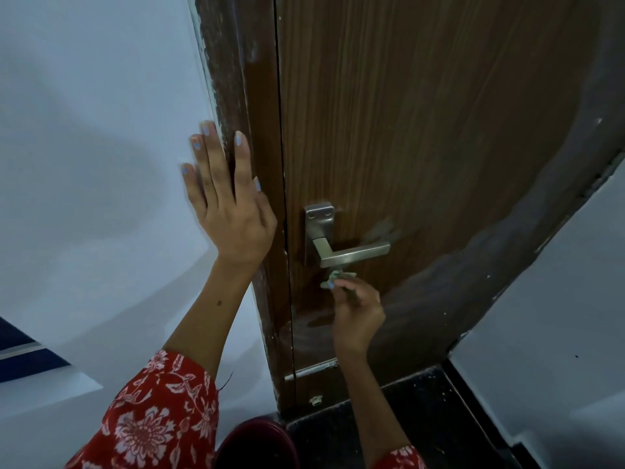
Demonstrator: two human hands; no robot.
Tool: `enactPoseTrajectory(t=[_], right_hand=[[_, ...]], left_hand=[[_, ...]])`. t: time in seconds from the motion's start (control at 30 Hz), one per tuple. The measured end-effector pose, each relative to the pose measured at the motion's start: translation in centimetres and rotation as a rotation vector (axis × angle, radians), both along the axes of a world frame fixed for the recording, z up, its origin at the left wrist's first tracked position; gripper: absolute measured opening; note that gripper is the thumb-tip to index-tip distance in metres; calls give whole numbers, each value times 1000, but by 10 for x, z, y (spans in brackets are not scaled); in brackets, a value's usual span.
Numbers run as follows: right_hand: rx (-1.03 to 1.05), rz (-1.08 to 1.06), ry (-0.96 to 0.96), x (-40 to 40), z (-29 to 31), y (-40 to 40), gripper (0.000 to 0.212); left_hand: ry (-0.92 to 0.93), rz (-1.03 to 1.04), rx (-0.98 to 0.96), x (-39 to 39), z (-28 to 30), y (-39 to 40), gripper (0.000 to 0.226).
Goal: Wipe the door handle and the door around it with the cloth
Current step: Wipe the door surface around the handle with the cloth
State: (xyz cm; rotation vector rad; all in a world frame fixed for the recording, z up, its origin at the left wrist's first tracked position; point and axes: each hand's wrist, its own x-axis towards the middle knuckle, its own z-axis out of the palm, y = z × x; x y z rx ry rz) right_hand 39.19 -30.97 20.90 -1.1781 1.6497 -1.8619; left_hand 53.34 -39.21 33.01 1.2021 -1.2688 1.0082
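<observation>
Head view: right hand [356, 311] just below the door handle [351, 252], at about 6 o'clock from the lever, fingers [340, 284] pinched closed around a small bunched greenish cloth [333, 278]. Cloth touching or just short of the lever's underside; hard to tell in the dim light. Left hand [230, 201] flat and open at 9 o'clock from the handle, holding nothing, spread across the door frame [260, 96] and the white wall [101, 130].

Best done by pressing the cloth up against the underside, sliding along the lever toward 3 o'clock, then circling the plate and the surrounding wood.

Handle: brushed metal, square-edged lever on a rectangular plate with two screws. Door [406, 113]: brown wood grain, pale smears at 1 o'clock and 6 o'clock from the handle.
</observation>
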Motion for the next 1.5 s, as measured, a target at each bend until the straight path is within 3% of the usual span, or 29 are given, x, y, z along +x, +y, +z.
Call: enactPoseTrajectory(t=[0.1,0.3,0.43,0.57,0.63,0.77,0.97,1.13,1.2,1.33,1.43,1.5], right_hand=[[-66,-60,-212,-5,4,-22,26],[70,91,-123,15,-24,-27,22],[42,-47,-336,-8,-14,-34,30],[14,41,-220,12,-8,-29,33],[59,108,-329,16,-12,-24,32],[-3,-55,-601,-14,2,-40,33],[48,99,-421,-3,2,-34,26],[-72,13,-793,-45,25,-56,29],[-59,60,-778,-43,27,-55,28],[91,211,-527,-37,19,-43,28],[-21,98,-712,-72,33,-60,28],[-99,25,-734,-90,39,-71,29]], left_hand=[[-1,8,-10,0,-2,-2,50],[-2,8,-33,0,-2,-3,45],[3,10,-41,-1,-2,-4,45],[6,14,-41,-1,-2,-4,47],[9,11,-36,-1,-2,-4,46],[12,1,-28,-2,-2,-3,45],[24,-9,-35,-1,-3,-4,46],[42,-3,-7,-3,-1,-1,46],[47,2,1,-4,1,0,46],[65,-28,31,-9,3,8,45],[57,-15,29,-9,11,11,45],[76,-18,3,-11,19,8,46]])
